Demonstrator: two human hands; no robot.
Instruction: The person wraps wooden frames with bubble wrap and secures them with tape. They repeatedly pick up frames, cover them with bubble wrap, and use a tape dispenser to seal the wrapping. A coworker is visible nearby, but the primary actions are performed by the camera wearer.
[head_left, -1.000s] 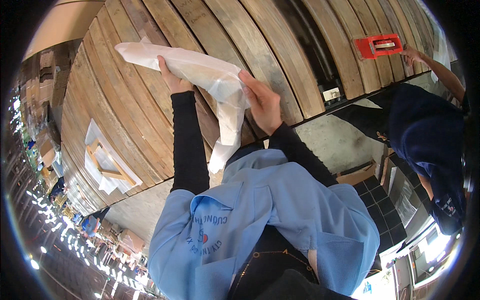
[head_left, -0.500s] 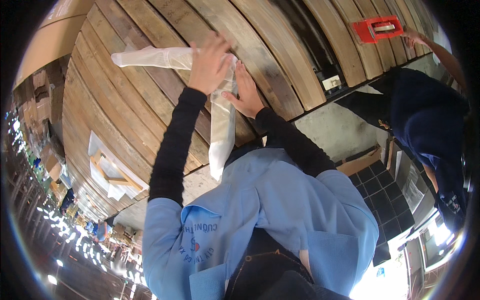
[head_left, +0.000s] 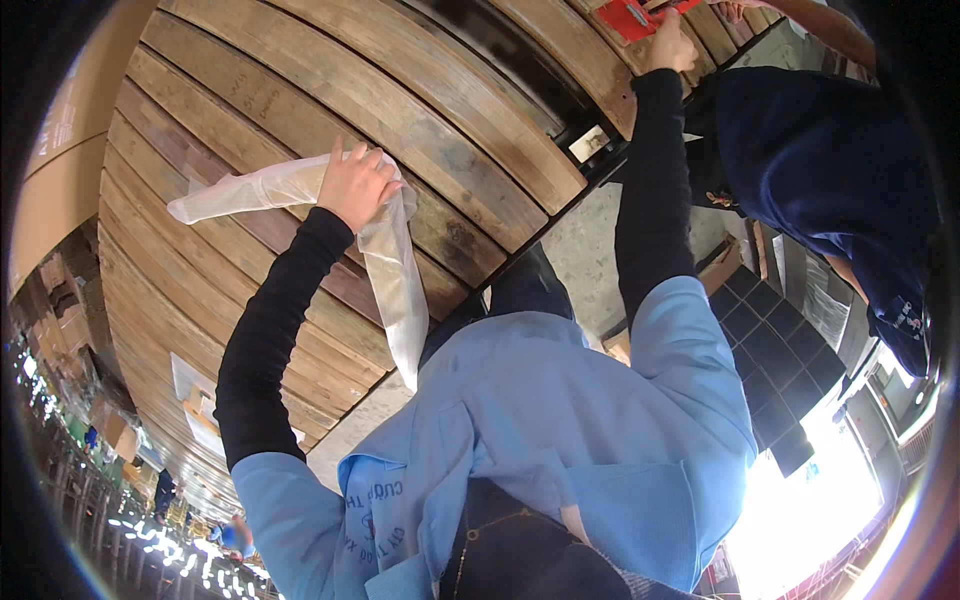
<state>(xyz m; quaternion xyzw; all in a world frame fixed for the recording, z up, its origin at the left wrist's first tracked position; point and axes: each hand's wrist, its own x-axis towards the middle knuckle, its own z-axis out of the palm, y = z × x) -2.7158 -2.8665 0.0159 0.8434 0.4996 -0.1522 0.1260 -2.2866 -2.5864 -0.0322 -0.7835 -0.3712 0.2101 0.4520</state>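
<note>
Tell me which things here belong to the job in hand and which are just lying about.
In use:
white-wrapped, L-shaped piece, under left hand
red plastic tape dispenser, at right hand
slatted brown wooden table

Apparently lying about:
brown cardboard box
flat white sheet, left side

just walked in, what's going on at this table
A person in a light blue shirt with black sleeves is working at a slatted wooden table. Their left hand is on the bend of an L-shaped piece in thin white wrapping. Their right hand is stretched out to a red tape dispenser, though its grip is hard to tell. A co-worker's hand is close by, near the top edge of the view.
</note>
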